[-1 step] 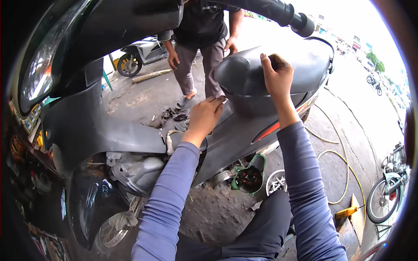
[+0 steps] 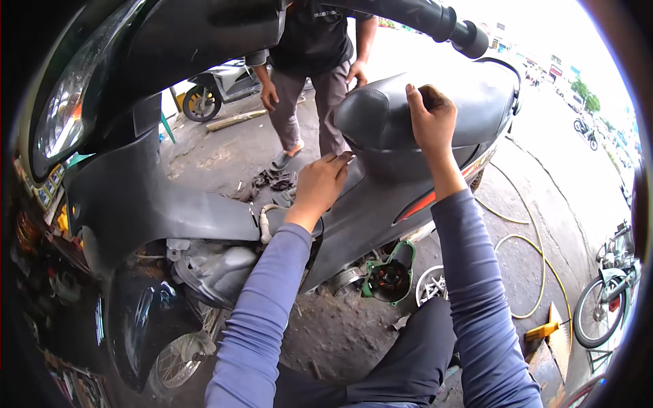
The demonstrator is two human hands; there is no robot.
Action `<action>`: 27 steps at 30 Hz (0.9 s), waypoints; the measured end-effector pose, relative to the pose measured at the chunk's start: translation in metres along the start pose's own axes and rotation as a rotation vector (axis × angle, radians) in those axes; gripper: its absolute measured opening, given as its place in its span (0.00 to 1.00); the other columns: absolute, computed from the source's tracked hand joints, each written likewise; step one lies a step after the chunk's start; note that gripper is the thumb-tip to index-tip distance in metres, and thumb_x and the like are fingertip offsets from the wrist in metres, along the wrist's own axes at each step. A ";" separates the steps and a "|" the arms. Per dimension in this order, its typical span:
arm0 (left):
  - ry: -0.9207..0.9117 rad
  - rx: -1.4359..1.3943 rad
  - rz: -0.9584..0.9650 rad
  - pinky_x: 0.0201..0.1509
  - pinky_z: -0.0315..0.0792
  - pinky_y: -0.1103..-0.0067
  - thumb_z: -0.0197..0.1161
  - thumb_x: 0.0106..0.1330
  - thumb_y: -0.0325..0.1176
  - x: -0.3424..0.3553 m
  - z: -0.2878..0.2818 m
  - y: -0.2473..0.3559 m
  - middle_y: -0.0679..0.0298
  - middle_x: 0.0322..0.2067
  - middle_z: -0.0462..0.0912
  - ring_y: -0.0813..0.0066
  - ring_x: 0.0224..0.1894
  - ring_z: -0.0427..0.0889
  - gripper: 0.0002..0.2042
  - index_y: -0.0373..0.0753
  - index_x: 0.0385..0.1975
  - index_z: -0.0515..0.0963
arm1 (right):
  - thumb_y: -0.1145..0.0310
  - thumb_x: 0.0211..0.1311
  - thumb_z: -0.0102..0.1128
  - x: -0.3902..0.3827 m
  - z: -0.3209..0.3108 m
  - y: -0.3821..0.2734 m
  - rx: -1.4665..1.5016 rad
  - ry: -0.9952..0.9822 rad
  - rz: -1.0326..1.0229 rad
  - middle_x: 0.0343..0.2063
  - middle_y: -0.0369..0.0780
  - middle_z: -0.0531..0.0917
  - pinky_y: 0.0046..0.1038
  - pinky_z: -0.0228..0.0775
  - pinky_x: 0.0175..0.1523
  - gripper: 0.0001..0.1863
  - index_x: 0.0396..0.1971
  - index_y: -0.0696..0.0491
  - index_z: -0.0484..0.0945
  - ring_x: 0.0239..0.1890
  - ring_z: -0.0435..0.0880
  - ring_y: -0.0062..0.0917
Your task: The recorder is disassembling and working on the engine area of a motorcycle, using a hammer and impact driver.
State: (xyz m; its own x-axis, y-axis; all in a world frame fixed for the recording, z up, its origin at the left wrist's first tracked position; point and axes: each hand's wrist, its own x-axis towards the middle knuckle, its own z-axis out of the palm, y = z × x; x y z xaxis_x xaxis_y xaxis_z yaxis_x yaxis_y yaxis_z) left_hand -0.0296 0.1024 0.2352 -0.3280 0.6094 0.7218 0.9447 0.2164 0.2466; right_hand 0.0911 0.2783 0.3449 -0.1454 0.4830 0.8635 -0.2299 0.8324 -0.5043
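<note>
We had left hand (image 2: 317, 187) and right hand (image 2: 433, 122) well apart over scooter (image 2: 367, 217), which stood crosswise before us. Left fingers bunched near front of grey seat (image 2: 364, 114), small pale bit (image 2: 352, 158) at their tips (whether pinched, we could not tell). Right hand curled loosely over seat as we saw it, contact and contents hidden from us. Green-edged casing (image 2: 404, 257) sat open low down; co-worker (image 2: 313, 44) stood beyond seat.
</note>
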 end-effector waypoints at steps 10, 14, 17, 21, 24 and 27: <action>0.140 -0.244 -0.028 0.36 0.75 0.67 0.58 0.62 0.29 0.002 0.008 0.002 0.57 0.30 0.83 0.55 0.31 0.83 0.10 0.40 0.40 0.83 | 0.67 0.58 0.62 -0.005 0.002 0.006 0.075 0.054 -0.062 0.12 0.41 0.73 0.25 0.65 0.27 0.13 0.19 0.59 0.76 0.16 0.68 0.19; 0.116 -0.360 -0.108 0.31 0.73 0.74 0.59 0.62 0.27 0.004 0.011 -0.002 0.58 0.25 0.83 0.64 0.25 0.82 0.10 0.38 0.41 0.83 | 0.66 0.57 0.62 -0.007 0.003 0.007 0.024 0.047 -0.050 0.12 0.42 0.73 0.26 0.65 0.27 0.14 0.18 0.58 0.75 0.14 0.70 0.23; -0.048 -0.730 -0.377 0.27 0.69 0.80 0.58 0.65 0.27 0.009 0.013 -0.009 0.66 0.21 0.80 0.77 0.21 0.77 0.10 0.35 0.42 0.82 | 0.64 0.56 0.63 -0.007 0.005 0.007 0.011 0.075 -0.114 0.12 0.42 0.74 0.27 0.66 0.27 0.15 0.17 0.58 0.74 0.14 0.71 0.28; -0.136 -0.899 -0.535 0.25 0.69 0.78 0.58 0.66 0.29 0.013 0.015 -0.012 0.67 0.20 0.78 0.77 0.20 0.75 0.09 0.35 0.42 0.81 | 0.64 0.54 0.63 -0.009 0.007 0.008 0.036 0.096 -0.138 0.12 0.43 0.75 0.29 0.67 0.26 0.14 0.17 0.57 0.75 0.14 0.74 0.32; 0.167 0.087 0.153 0.26 0.72 0.69 0.57 0.68 0.31 0.011 0.019 -0.003 0.58 0.25 0.82 0.60 0.20 0.79 0.08 0.37 0.41 0.80 | 0.64 0.53 0.63 -0.011 0.008 0.010 0.030 0.113 -0.156 0.12 0.44 0.76 0.30 0.68 0.27 0.13 0.17 0.57 0.75 0.15 0.76 0.34; 0.171 0.317 0.054 0.32 0.73 0.61 0.56 0.67 0.34 0.006 0.023 0.009 0.54 0.28 0.83 0.50 0.29 0.81 0.08 0.37 0.36 0.79 | 0.64 0.53 0.63 -0.011 0.009 0.011 0.046 0.110 -0.151 0.13 0.44 0.77 0.30 0.68 0.27 0.13 0.17 0.57 0.75 0.15 0.76 0.34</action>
State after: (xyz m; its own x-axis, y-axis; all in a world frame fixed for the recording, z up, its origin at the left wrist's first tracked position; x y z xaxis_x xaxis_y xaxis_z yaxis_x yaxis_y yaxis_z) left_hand -0.0230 0.1254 0.2271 -0.2462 0.4962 0.8326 0.9030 0.4295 0.0111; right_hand 0.0815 0.2794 0.3302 -0.0009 0.3821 0.9241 -0.2850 0.8857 -0.3665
